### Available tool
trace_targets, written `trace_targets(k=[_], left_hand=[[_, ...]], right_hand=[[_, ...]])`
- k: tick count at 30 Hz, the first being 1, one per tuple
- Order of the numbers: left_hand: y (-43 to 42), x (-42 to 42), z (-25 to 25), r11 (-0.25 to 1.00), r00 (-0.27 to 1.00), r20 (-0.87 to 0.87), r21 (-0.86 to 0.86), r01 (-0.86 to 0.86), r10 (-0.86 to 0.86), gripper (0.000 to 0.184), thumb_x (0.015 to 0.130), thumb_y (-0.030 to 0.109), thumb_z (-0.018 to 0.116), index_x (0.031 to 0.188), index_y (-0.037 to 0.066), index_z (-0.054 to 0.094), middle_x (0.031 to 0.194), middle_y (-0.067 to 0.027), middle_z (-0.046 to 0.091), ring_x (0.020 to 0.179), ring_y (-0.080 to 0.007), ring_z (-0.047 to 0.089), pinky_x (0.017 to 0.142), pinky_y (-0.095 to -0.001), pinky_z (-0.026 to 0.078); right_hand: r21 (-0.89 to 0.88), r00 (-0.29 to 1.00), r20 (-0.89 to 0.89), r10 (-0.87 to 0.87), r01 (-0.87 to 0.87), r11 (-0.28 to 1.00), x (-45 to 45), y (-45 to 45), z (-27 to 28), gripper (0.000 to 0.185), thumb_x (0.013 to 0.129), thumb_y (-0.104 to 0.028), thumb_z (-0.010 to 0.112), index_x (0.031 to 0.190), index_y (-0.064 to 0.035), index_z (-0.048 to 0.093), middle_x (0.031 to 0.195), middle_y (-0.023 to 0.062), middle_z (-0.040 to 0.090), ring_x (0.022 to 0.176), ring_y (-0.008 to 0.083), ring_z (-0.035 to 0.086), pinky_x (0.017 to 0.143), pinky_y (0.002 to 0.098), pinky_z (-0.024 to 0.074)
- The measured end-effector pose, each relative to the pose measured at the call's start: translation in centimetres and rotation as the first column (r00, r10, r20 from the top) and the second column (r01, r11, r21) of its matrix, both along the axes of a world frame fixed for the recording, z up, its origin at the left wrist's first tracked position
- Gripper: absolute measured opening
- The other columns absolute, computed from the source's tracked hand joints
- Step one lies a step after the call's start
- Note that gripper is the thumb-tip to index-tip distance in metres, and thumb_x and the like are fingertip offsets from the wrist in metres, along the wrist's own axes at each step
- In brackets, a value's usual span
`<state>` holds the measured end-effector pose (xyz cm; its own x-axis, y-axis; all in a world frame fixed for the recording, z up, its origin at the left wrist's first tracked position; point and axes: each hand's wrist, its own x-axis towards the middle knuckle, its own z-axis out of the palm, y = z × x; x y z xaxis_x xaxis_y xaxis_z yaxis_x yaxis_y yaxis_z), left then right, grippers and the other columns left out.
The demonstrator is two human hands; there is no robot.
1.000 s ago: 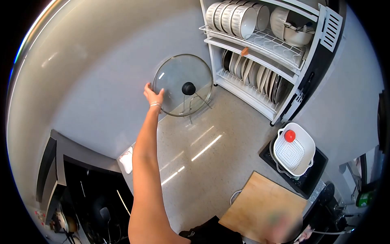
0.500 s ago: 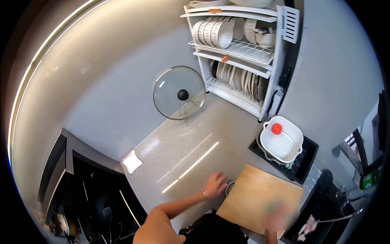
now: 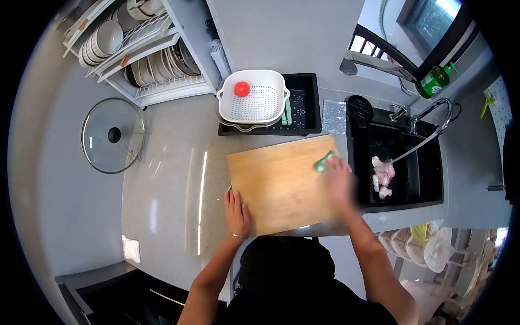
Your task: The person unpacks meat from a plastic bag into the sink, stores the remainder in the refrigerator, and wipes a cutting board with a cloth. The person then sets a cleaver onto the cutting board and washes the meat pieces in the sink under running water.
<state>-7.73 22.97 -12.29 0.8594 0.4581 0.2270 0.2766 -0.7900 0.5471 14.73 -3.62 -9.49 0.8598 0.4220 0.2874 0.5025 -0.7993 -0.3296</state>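
Note:
A wooden cutting board point(image 3: 281, 187) lies slightly turned on the grey counter. At its left edge rests my left hand point(image 3: 237, 215), fingers stretched out and apart, touching the board's side. Near the board's upper right corner my right hand point(image 3: 338, 181), partly blurred, has its fingers over a small green and white thing point(image 3: 325, 162) that I cannot make out clearly. Just above the board stands a white perforated basket point(image 3: 262, 103) with a red round item point(image 3: 241, 89) in it.
A black sink point(image 3: 403, 189) on the right holds raw meat pieces point(image 3: 383, 176) under a running tap point(image 3: 447, 122). A glass lid point(image 3: 114, 135) leans on the left wall beside a dish rack point(image 3: 176, 86). A white cloth point(image 3: 131, 249) lies lower left.
The view has turned to the right. My left hand has come away from the glass lid, down to the cutting board's left edge. My right hand remains over the board, now near its upper right corner.

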Motion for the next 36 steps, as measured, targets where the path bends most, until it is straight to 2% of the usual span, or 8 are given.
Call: trace_targets(k=[6,7,12,22,28,31,34,36], left_hand=[[-0.6,1.4,0.0,0.999,0.999,-0.021,0.014,-0.031,0.031,0.048,0.091,0.011,0.041,0.136,-0.004,0.035,0.142,-0.0248,0.033,0.134,-0.0425,0.023,0.11,-0.046,0.021],[-0.6,1.4,-0.1,0.999,0.999,-0.023,0.014,-0.03,0.031,0.047,0.091,0.011,0.041,0.136,-0.005,0.036,0.141,-0.0248,0.033,0.134,-0.0425,0.024,0.11,-0.0461,0.021],[0.4,1.1,-0.5,0.997,0.999,-0.032,0.065,0.032,-0.03,0.046,0.091,0.013,0.042,0.134,-0.004,0.039,0.139,-0.0237,0.037,0.132,-0.0425,0.028,0.108,-0.0477,0.024],[2.3,2.6,0.4,0.989,0.988,-0.082,0.057,0.136,-0.131,0.045,0.091,0.009,0.043,0.134,-0.001,0.041,0.139,-0.0218,0.038,0.133,-0.0398,0.029,0.108,-0.0485,0.024],[2.6,2.1,-0.3,0.986,0.987,0.018,0.052,0.158,-0.159,0.048,0.088,0.011,0.047,0.134,0.002,0.041,0.138,-0.0206,0.04,0.132,-0.0394,0.031,0.107,-0.05,0.024],[2.0,1.7,0.1,0.993,0.994,0.0,0.033,0.111,-0.111,0.047,0.087,0.01,0.048,0.133,0.002,0.043,0.136,-0.0206,0.043,0.131,-0.0387,0.033,0.106,-0.0499,0.026],[2.1,1.5,0.5,0.996,0.996,-0.007,-0.013,0.088,-0.088,0.045,0.087,0.01,0.049,0.132,0.003,0.045,0.135,-0.0187,0.045,0.13,-0.0369,0.035,0.106,-0.0491,0.028],[2.1,1.5,0.5,0.997,0.997,-0.02,0.033,0.071,-0.071,0.044,0.087,0.01,0.05,0.13,0.004,0.047,0.135,-0.017,0.045,0.13,-0.0357,0.035,0.105,-0.0489,0.029]], right_hand=[[0.093,0.97,-0.157,0.186,-0.173,0.981,-3.6,13.9,-4.4,0.046,0.086,-0.028,0.049,0.128,-0.01,0.049,0.132,0.0143,0.048,0.128,0.0337,0.037,0.103,0.0558,0.0234],[-0.265,0.93,-0.303,0.209,-0.293,0.919,-5.7,18.1,-1.1,0.046,0.087,-0.027,0.047,0.13,-0.0106,0.048,0.134,0.0131,0.047,0.13,0.0304,0.035,0.105,0.0526,0.0233],[0.077,0.805,0.155,0.572,-0.588,0.806,-7.7,17.6,-1.6,0.038,0.077,-0.018,0.055,0.114,-0.0122,0.06,0.124,0.0101,0.054,0.115,0.027,0.047,0.096,0.0473,0.0358],[0.062,0.916,0.188,-0.353,0.348,0.936,2.1,9.7,-3.1,0.044,0.08,-0.013,0.048,0.123,-0.0042,0.053,0.133,0.0158,0.047,0.124,0.0316,0.041,0.102,0.0525,0.0273],[0.211,0.9,0.013,0.437,-0.429,0.878,-8.3,23.4,-1.3,0.046,0.078,-0.015,0.053,0.124,-0.0096,0.053,0.131,0.0134,0.049,0.126,0.03,0.04,0.105,0.0492,0.0256],[-0.031,0.85,-0.426,0.309,-0.355,0.934,-4.6,21.5,2.9,0.044,0.078,-0.013,0.052,0.122,-0.0039,0.053,0.125,0.0162,0.053,0.12,0.0327,0.045,0.102,0.047,0.0312],[0.337,0.98,0.185,0.078,-0.138,0.931,0.0,13.6,-4.5,0.042,0.079,-0.011,0.05,0.119,0.0007,0.054,0.119,0.0187,0.056,0.115,0.0354,0.048,0.098,0.0461,0.035],[0.174,0.978,0.074,-0.195,0.18,0.968,1.9,9.6,-3.3,0.04,0.079,-0.012,0.05,0.118,-0.0015,0.055,0.126,0.0183,0.052,0.121,0.0353,0.042,0.101,0.0502,0.0294]])
